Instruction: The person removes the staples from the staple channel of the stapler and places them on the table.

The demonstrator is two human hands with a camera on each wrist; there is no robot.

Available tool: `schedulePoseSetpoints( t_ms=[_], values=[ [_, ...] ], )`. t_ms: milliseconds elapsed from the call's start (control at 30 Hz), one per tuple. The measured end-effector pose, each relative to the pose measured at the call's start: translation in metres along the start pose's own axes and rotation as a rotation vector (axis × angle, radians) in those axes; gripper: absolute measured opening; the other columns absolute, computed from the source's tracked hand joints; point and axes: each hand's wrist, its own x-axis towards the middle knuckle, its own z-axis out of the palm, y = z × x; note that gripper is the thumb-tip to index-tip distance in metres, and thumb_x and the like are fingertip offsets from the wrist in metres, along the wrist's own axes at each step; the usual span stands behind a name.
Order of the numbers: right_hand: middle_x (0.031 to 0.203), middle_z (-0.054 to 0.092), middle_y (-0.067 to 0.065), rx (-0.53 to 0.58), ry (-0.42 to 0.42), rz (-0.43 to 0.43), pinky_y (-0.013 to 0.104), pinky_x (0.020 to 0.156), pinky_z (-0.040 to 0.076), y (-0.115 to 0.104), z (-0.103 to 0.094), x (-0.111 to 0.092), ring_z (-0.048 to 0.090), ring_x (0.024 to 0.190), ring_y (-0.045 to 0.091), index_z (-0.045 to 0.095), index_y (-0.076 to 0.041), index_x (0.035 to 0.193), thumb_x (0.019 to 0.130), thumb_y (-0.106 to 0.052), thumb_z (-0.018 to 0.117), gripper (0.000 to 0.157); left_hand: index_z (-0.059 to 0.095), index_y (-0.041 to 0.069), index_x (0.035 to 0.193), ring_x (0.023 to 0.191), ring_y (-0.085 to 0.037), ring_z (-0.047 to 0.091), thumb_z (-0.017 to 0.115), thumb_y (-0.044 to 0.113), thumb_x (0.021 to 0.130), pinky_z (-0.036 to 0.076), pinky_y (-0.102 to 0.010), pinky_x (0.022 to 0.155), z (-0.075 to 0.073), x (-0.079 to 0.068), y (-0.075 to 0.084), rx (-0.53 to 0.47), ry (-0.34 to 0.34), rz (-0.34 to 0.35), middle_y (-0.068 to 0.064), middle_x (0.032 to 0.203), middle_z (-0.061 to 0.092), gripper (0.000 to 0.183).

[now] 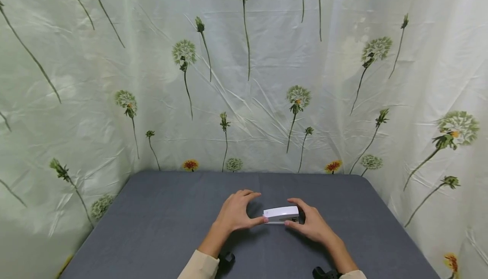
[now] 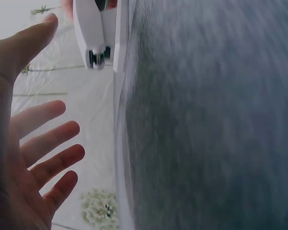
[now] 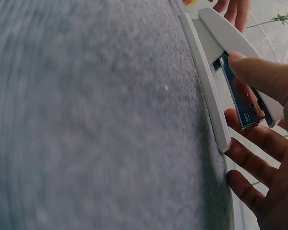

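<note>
A white stapler (image 1: 281,214) rests on the grey tabletop between both hands. My left hand (image 1: 233,212) is by its left end, fingers spread and thumb tip close to that end. The left wrist view has this hand (image 2: 31,158) beside the stapler (image 2: 93,33), with a gap between thumb and stapler. My right hand (image 1: 313,225) curls round the right end, thumb on the near side and fingers on the far side. In the right wrist view its thumb (image 3: 264,76) overlaps the stapler (image 3: 209,72), partly hiding it; firm contact is hard to judge.
The grey cloth-like tabletop (image 1: 171,219) extends around the hands. Behind and beside it hangs a pale curtain (image 1: 244,101) printed with dandelions. Black wrist devices (image 1: 227,258) are partly visible near the sleeves.
</note>
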Motion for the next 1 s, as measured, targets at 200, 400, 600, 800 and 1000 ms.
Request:
schedulePoseSetpoints(
  t_ms=[200,400,600,800,1000],
  values=[
    [0.117,0.072,-0.001,0.039,0.04,0.027,0.039,0.092,0.052,-0.001,0.003,0.001,0.066,0.103,0.013,0.066,-0.018,0.128,0.083,-0.046,0.085,0.056,0.064,0.028,0.141,0.124,-0.023,0.063,0.068,0.08,0.078,0.055,-0.048,0.096,0.004,0.006,0.009,-0.015,-0.02,0.025,-0.001,0.139,0.064,0.081],
    [0.108,0.073,-0.002,0.101,0.049,0.047,0.03,0.088,0.052,0.0,0.005,0.001,0.065,0.095,0.007,0.07,-0.015,0.12,0.085,-0.04,0.084,0.045,0.066,0.029,0.138,0.121,-0.019,0.064,0.066,0.082,0.079,0.055,-0.043,0.097,0.009,0.01,0.016,-0.016,-0.039,0.054,0.001,0.135,0.066,0.08],
    [0.102,0.072,-0.001,0.174,0.043,0.059,0.025,0.08,0.051,0.002,0.007,0.0,0.062,0.089,0.006,0.072,-0.012,0.115,0.087,-0.036,0.084,0.039,0.07,0.028,0.133,0.116,-0.016,0.064,0.065,0.08,0.082,0.056,-0.039,0.095,0.016,0.012,0.026,-0.036,-0.037,0.083,0.003,0.129,0.068,0.074],
    [0.103,0.073,-0.001,0.225,0.047,0.056,0.025,0.083,0.051,0.005,0.006,-0.001,0.064,0.092,0.007,0.073,-0.014,0.113,0.088,-0.033,0.083,0.033,0.074,0.026,0.127,0.106,-0.013,0.065,0.066,0.073,0.086,0.055,-0.033,0.087,0.021,0.016,0.036,-0.044,-0.029,0.12,0.005,0.12,0.07,0.063],
    [0.104,0.073,-0.001,0.249,0.059,0.049,0.024,0.083,0.05,0.007,0.008,-0.002,0.063,0.092,0.004,0.073,-0.014,0.113,0.089,-0.031,0.082,0.031,0.077,0.026,0.122,0.099,-0.011,0.064,0.066,0.063,0.093,0.054,-0.03,0.083,0.027,0.02,0.042,-0.037,-0.031,0.156,0.008,0.113,0.072,0.048]
  ],
)
